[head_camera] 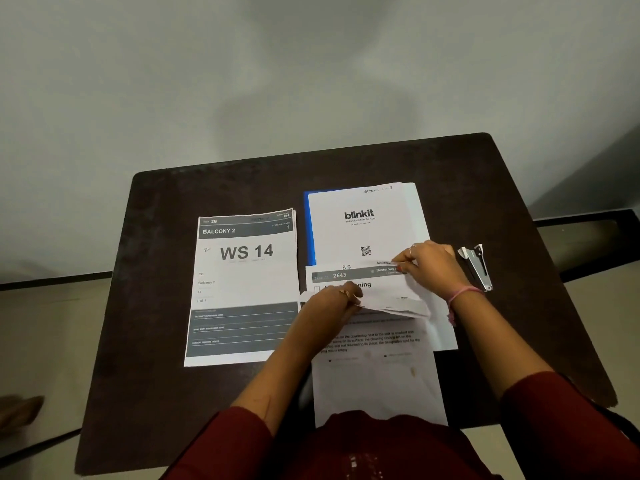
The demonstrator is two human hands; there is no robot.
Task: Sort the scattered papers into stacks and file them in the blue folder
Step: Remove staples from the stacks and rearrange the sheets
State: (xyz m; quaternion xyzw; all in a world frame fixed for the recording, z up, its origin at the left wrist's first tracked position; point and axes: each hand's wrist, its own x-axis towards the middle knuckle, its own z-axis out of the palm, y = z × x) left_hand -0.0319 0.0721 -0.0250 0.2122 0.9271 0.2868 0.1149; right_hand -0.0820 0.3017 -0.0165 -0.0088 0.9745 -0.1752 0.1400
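- Right hand (427, 268) pinches the top edge of the "2643" sheet (360, 282) at centre right of the frame; left hand (337, 299) grips its buckled left side.
- Thin, limp paper likely creases easily; edges and corners look the safest hold.
- Beneath lies the blinkit stack (363, 223) on the blue folder (310, 230).
- The WS 14 stack (244, 289) sits left on the bench (162, 237); a stapler (476, 266) lies at right.
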